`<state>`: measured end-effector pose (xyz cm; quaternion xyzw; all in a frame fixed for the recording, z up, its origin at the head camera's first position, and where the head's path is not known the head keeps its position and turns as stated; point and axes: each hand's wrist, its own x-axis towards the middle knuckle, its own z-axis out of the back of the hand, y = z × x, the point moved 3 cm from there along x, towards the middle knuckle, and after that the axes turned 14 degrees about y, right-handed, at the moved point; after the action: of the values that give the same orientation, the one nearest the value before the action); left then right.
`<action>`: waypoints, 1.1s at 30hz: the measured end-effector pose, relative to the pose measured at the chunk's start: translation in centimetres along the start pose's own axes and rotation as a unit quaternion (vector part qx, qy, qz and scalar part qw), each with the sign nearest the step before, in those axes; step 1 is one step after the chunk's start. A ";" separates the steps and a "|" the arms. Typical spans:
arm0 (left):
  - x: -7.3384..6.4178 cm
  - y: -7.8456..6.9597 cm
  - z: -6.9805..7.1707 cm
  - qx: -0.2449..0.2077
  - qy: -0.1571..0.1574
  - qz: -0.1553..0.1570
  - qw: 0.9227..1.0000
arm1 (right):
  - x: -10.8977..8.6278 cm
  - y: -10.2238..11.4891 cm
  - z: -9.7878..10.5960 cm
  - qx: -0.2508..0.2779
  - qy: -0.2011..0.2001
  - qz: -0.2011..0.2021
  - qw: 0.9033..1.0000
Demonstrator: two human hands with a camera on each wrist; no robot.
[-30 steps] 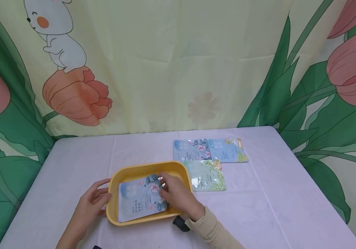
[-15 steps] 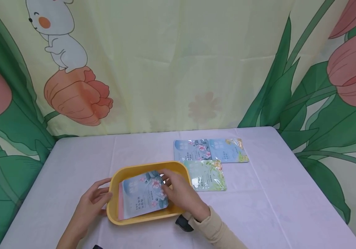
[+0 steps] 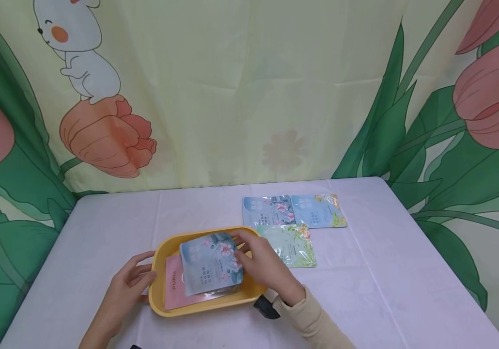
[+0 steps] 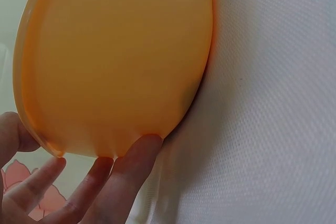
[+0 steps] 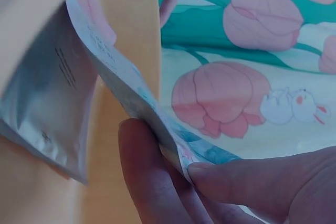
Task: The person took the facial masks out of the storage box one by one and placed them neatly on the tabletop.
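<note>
My right hand pinches a blue, flower-printed sheet mask packet by its right edge, thumb on the printed face and fingers behind. The packet is tilted up over a yellow tray. Beneath it in the tray lies a pink packet lettered PMPM, partly covered; its silvery side shows in the right wrist view. My left hand holds the tray's left end, its fingers against the outer wall in the left wrist view.
Three flat packets lie right of the tray: a blue floral one, a light blue one behind, and a green one close by the tray's right end. A white cloth covers the table; a printed curtain hangs behind.
The blue floral packet has been lifted and drawn up and to the right by my right hand, baring the pink packet below. My left hand and the tray have stayed put.
</note>
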<state>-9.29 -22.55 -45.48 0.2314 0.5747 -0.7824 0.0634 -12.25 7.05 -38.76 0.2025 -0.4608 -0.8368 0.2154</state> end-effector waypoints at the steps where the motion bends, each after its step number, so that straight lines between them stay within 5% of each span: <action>1: 0.0 0.0 0.0 0.000 0.000 -0.001 1.000 | -0.1 0.0 0.1 0.003 0.000 0.000 1.000; 33: 0.0 0.1 0.0 -0.005 -0.007 -0.004 1.000 | -2.0 -1.0 5.0 0.015 -0.070 -0.011 0.997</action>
<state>-9.25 -22.60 -45.55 0.2237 0.5788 -0.7814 0.0655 -13.46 11.99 -36.85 0.1520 -0.4852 -0.8440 0.1706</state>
